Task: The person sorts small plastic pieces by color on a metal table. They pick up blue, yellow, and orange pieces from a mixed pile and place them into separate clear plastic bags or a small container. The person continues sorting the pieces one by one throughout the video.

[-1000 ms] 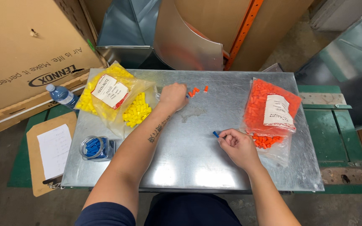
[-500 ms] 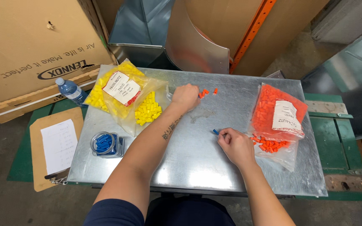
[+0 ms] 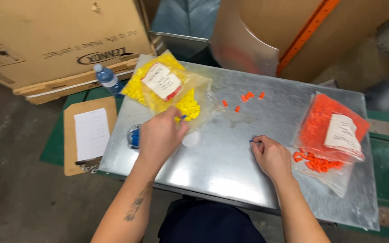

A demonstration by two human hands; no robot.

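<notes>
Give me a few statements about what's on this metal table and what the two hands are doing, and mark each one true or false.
1. The bag of yellow connectors lies on the table's left side. True.
2. The right hand rests inside the bag of orange connectors. False: it rests on the bare metal table, pinching a small blue piece.
3. A few loose orange connectors lie between the two bags. True.
4. The left hand grips the water bottle. False: it hovers by the yellow bag; the bottle stands apart, off the table.
5. A clipboard lies left of the table. True.
</notes>
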